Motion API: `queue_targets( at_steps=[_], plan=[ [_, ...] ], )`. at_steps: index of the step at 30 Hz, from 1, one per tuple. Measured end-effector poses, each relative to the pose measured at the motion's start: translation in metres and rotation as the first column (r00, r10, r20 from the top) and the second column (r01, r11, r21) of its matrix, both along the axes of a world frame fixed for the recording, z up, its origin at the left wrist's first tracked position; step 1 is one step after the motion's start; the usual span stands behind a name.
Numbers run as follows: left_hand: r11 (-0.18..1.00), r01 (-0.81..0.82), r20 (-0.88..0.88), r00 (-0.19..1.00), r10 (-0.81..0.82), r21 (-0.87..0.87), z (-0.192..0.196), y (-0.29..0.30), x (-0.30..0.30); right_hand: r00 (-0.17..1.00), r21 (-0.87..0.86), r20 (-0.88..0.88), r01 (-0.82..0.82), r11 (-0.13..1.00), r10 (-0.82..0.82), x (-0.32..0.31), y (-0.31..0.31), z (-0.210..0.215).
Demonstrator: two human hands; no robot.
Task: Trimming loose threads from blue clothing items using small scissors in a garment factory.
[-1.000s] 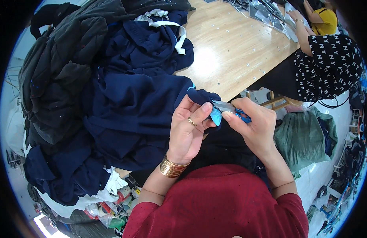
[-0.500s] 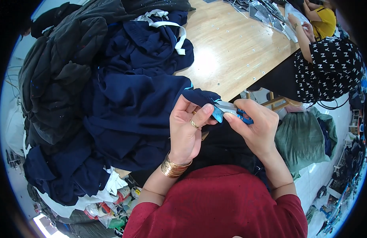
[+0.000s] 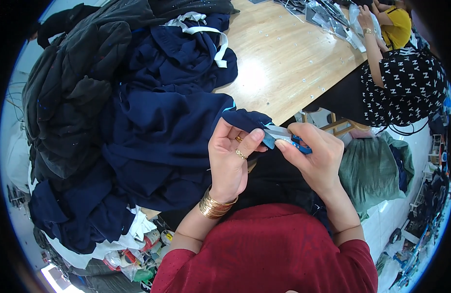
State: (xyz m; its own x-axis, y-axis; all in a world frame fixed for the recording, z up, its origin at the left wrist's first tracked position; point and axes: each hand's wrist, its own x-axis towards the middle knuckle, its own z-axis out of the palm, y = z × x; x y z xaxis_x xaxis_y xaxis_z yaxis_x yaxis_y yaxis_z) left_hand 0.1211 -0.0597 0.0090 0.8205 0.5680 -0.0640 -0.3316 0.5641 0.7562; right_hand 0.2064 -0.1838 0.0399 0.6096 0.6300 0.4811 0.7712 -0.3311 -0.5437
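Observation:
My left hand (image 3: 229, 161) is closed, thumb against fingers, pinching an edge of a navy garment (image 3: 171, 129). A light blue strip (image 3: 268, 140) shows at that edge, beside my thumb. In my right hand (image 3: 317, 152) is a pair of thread snips (image 3: 280, 131) with metal blades and a blue handle. The blades lie against the pinched edge, close to my left thumb tip. Whether they cut into the cloth is too small to tell. The rest of the garment spreads left over the heap on the table.
Dark grey garments (image 3: 71, 102) pile up at the left, with a white strap (image 3: 220, 49) on the navy cloth. Small bits dot the wooden table (image 3: 274, 58). A co-worker in a black patterned shirt (image 3: 406, 88) sits at right, near green cloth (image 3: 369, 173). Flat packets (image 3: 328, 19) lie beyond.
My hands and the snips have barely shifted at the garment's edge. The light blue strip shows less than before. At the far right, a co-worker's hand has moved up.

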Motion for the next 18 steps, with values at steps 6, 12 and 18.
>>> queue_targets(
  at_steps=[6,12,18],
  plan=[
    [1.0,0.001,-0.008,1.0,-0.001,0.008,0.001,-0.001,0.0,1.0,0.01,-0.014,-0.024,1.0,0.024,0.001,-0.001,0.001],
    [0.994,0.065,-0.04,0.997,-0.068,-0.088,0.008,0.001,0.0,0.95,0.247,-0.294,-0.034,0.968,0.108,0.002,0.0,-0.004],
    [0.986,0.151,-0.093,0.983,-0.157,-0.072,0.004,0.004,-0.003,0.944,0.202,-0.296,-0.086,0.976,0.145,0.001,0.008,-0.01]
  ],
)
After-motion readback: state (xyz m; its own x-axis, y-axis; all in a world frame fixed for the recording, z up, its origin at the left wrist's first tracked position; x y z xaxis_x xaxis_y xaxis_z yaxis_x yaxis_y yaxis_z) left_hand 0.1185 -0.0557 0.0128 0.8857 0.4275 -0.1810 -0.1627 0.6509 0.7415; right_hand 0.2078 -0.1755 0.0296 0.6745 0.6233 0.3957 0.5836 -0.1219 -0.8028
